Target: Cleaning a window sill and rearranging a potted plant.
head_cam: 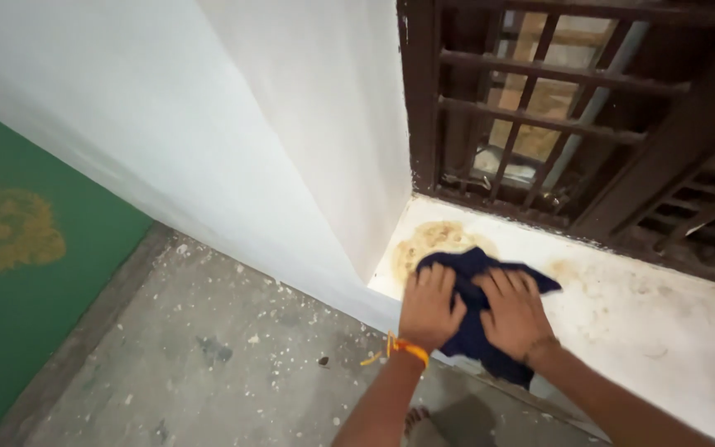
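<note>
A dark blue cloth [467,273] lies bunched on a white window sill [664,323], next to a yellowish-brown stain [436,240] near the sill's corner. My left hand [428,306] presses flat on the cloth's left side; an orange thread band [403,348] circles its wrist. My right hand [513,313] presses on the cloth's right part, fingers spread forward. Part of the cloth hangs over the sill's near edge.
A dark brown barred window grille [556,108] stands behind the sill. A white wall [208,124] runs on the left. Below lies a grey concrete floor [208,356] strewn with small debris, beside a green mat [18,273] with a yellow patch.
</note>
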